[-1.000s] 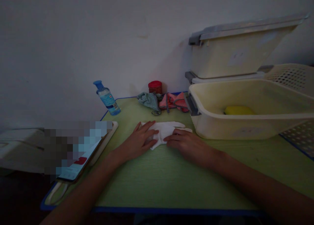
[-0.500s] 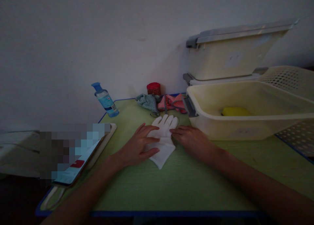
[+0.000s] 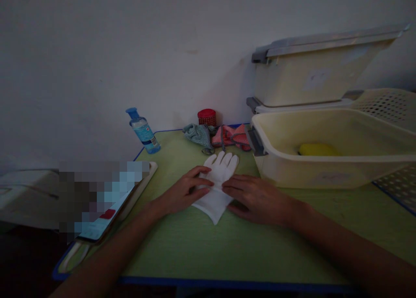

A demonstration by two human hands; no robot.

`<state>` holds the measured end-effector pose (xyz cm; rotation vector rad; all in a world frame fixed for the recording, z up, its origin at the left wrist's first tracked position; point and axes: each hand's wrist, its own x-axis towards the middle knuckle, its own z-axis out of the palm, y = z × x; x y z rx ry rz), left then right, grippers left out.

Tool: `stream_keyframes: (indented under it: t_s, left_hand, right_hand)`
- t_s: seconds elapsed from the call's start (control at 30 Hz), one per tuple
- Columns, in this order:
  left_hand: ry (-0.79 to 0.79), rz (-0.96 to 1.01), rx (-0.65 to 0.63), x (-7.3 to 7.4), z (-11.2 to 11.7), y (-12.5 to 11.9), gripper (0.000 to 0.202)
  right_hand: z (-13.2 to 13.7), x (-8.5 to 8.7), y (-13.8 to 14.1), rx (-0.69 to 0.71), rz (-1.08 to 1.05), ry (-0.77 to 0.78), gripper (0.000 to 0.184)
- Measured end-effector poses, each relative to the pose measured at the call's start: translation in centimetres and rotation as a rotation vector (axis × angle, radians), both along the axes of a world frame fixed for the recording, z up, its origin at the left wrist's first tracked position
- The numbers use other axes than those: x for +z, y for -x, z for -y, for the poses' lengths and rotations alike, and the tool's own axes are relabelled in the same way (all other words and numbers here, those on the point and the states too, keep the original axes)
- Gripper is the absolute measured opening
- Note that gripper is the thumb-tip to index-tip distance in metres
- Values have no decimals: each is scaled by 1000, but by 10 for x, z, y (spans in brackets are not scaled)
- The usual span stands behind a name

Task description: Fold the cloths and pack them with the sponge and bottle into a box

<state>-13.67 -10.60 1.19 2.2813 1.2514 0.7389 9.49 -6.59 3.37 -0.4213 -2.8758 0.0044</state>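
Note:
A white glove [image 3: 216, 198] lies flat on the green tabletop [image 3: 208, 254], its fingers pointing toward the wall and its cuff toward me. My left hand [image 3: 188, 188] rests over the glove's left side with the fingers spread apart. On the right side, my right hand [image 3: 255, 198] lies with its fingertips on the glove near the middle, fingers extended and the thumb lower down by the cuff. Neither hand grips the fabric. Parts of the glove's side edges are hidden under my fingers.
Beyond the glove lie a grey-blue cloth [image 3: 199, 135] and a pink cloth [image 3: 229, 136], with a red round container [image 3: 207, 117] behind. A blue bottle [image 3: 144, 132] and a propped phone [image 3: 97, 224] stand left. A cream bin [image 3: 305, 172] holding a yellow item [image 3: 316, 149] sits right, before a lidded box [image 3: 292, 83].
My right hand has moved down along the glove and further over it, its thumb now showing near the cuff. My left hand's fingers have shifted slightly. The whole view has slid a little.

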Motion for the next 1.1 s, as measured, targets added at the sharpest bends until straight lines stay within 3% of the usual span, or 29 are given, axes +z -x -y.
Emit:
stream_keyframes:
  t_s: [0.2, 0.47, 0.77, 0.93, 1.1]
  left_hand:
    - [9, 43, 7, -1, -1, 0, 26]
    - [-75, 73, 43, -3, -7, -1, 21]
    - [-34, 33, 31, 2, -6, -3, 23]
    - [-31, 19, 17, 2, -7, -2, 23]
    - [-44, 26, 20, -1, -8, -1, 23]
  right_hand:
    - [1, 3, -1, 1, 58, 25, 29]
    - [1, 1, 0, 12, 75, -66, 25]
    - [-4, -13, 2, -5, 17, -113, 22]
    - [-1, -13, 5, -24, -5, -82, 26]
    - [1, -14, 8, -73, -13, -178, 23]
